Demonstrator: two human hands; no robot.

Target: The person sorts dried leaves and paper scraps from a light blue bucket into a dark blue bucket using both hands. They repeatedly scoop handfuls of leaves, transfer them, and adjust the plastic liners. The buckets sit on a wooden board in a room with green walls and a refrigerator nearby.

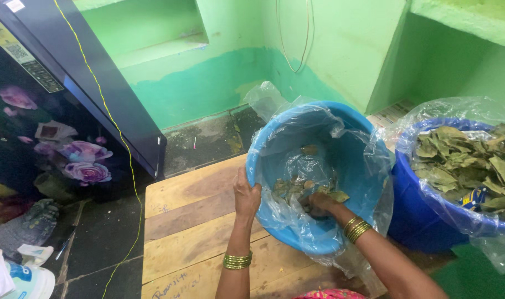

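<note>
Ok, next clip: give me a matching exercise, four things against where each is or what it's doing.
Things:
1. left hand
2. right hand
3. dark blue tub
4. wooden board

States:
A. full of dry leaves, on the right
B. grips the light blue tub's rim
C. lies under the tilted tub
D. reaches into the leaves inside the tub

Pairs: 1-B, 2-D, 3-A, 4-C

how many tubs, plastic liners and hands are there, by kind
tubs: 2 (light blue tub, dark blue tub)
plastic liners: 2 (liner, second liner)
hands: 2 (left hand, right hand)
total: 6
</note>
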